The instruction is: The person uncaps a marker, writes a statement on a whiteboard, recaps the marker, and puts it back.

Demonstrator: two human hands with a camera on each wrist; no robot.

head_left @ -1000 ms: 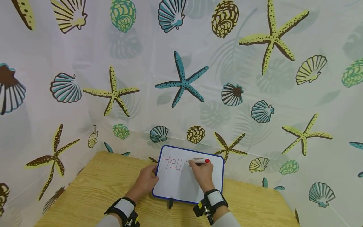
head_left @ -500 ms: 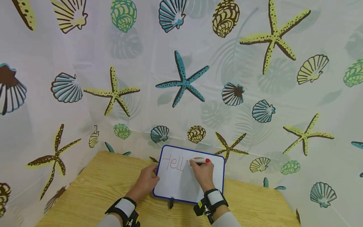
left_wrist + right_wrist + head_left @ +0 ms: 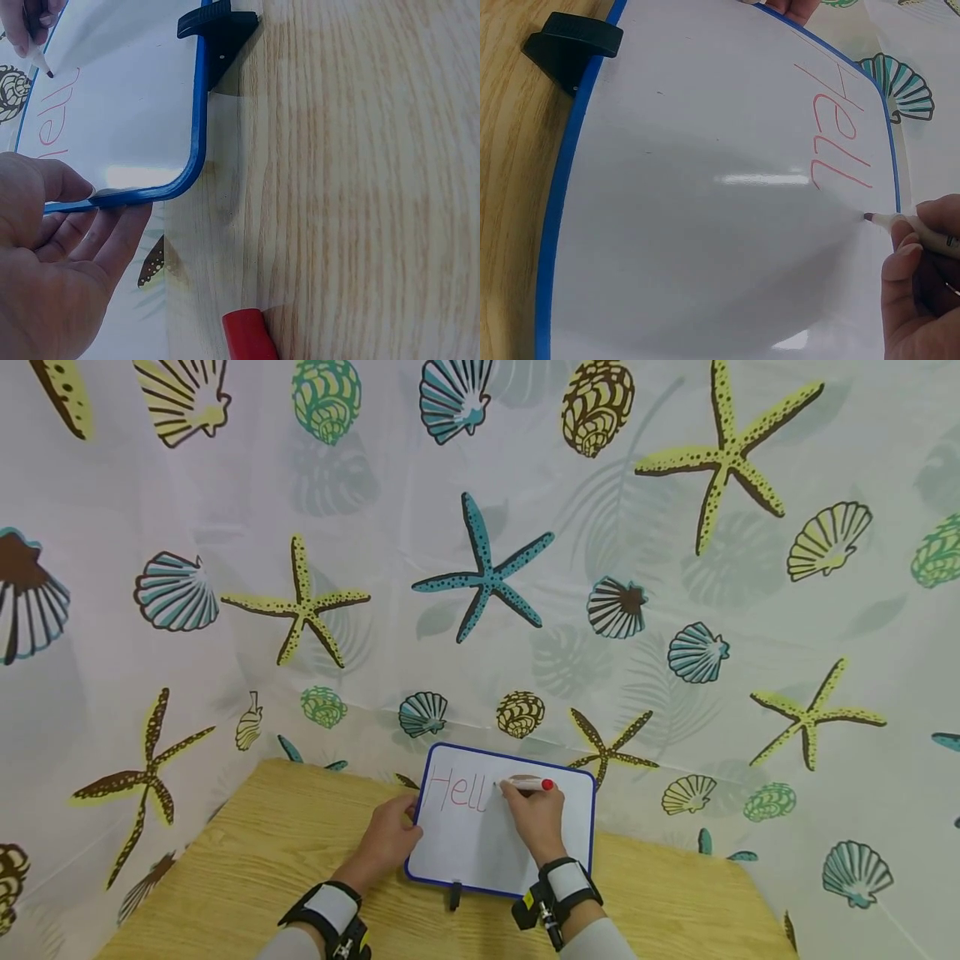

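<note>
Board [image 3: 461, 850]: white face, blue rim, set on the table [image 3: 277, 827]; serves as landmark for all places below.
Lettering [image 3: 457, 792]: red strokes reading "Hell", on the upper left part of the board.
Left hand [image 3: 384, 841]: at the left edge of the board; grip narrow, pinching the rim with thumb on the front face and fingers behind.
Right hand [image 3: 538, 818]: in front of the right half of the board; grip narrow, fingers and thumb closed round the marker.
Marker [image 3: 531, 785]: white barrel, red end, held across the upper right part of the board; tip points left, just beside the last letter. Contact between tip and board cannot be told.
Clip [image 3: 454, 896]: black, fitted on the lower edge of the board, left of its middle.
Red piece [image 3: 250, 335]: beyond the lower left corner of the board, apart from it; partly cut off by the frame in the left wrist view.
Straps [image 3: 330, 906]: black with pale panels, one on each wrist, on the near side of the board.
Sheet [image 3: 390, 477]: white with starfish and shell prints, rising behind the board.
</note>
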